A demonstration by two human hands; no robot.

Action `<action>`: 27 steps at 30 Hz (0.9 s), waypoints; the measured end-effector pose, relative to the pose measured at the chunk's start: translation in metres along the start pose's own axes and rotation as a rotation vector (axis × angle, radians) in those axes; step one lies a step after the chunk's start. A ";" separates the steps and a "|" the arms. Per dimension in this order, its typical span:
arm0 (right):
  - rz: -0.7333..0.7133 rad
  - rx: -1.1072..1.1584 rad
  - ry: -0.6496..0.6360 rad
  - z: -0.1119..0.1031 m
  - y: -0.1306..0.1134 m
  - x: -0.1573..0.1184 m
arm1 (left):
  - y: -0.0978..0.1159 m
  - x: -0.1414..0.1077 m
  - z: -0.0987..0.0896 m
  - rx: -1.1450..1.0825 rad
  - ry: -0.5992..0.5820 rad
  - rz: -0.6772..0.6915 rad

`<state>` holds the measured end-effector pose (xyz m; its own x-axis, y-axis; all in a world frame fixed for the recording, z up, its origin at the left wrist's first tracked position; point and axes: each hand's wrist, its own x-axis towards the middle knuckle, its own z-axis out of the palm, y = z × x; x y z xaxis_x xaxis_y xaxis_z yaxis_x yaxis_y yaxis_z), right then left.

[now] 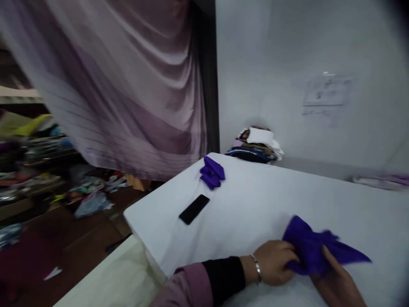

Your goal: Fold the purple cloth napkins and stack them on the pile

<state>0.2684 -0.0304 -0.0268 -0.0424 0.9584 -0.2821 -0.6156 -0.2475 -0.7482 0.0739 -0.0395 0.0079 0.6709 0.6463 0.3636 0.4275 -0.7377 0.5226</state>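
Note:
A piece of purple cloth (311, 247) is held between both hands just above the white table, toward the lower right. My left hand (276, 261), with a silver bracelet at the wrist, is closed, its fingers gripping the cloth's left side. Under and against the right part of the cloth is my right hand (340, 279), thumb lying over the fabric and the other fingers mostly hidden beneath it. Farther back on the left, a second purple cloth piece (212, 172) lies crumpled on the table.
On the white table (246, 200) lies a black phone (194, 209). A stack of folded fabrics (255, 145) stands past the far edge by the wall. A mauve curtain (137, 85) hangs at left, beside cluttered shelves. A paper sheet (326, 91) is on the wall.

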 end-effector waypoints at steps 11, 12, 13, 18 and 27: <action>0.010 0.058 -0.233 0.038 -0.008 -0.028 | 0.007 0.014 0.002 -0.740 0.440 -0.568; -0.001 0.048 -0.258 0.038 -0.008 -0.029 | 0.006 0.017 -0.001 -0.714 0.467 -0.568; -0.015 0.039 -0.276 0.038 -0.009 -0.028 | 0.004 0.021 -0.005 -0.685 0.492 -0.571; -0.056 0.051 -0.262 0.033 -0.019 -0.021 | -0.001 0.028 -0.029 -0.344 0.648 -0.343; -0.077 0.025 -0.104 0.027 -0.019 -0.013 | -0.008 0.008 -0.006 -0.108 0.092 -0.111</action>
<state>0.2588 -0.0340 0.0072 -0.0747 0.9843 -0.1599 -0.6397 -0.1703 -0.7496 0.0719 -0.0278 0.0115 0.5629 0.7416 0.3650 0.4251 -0.6385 0.6415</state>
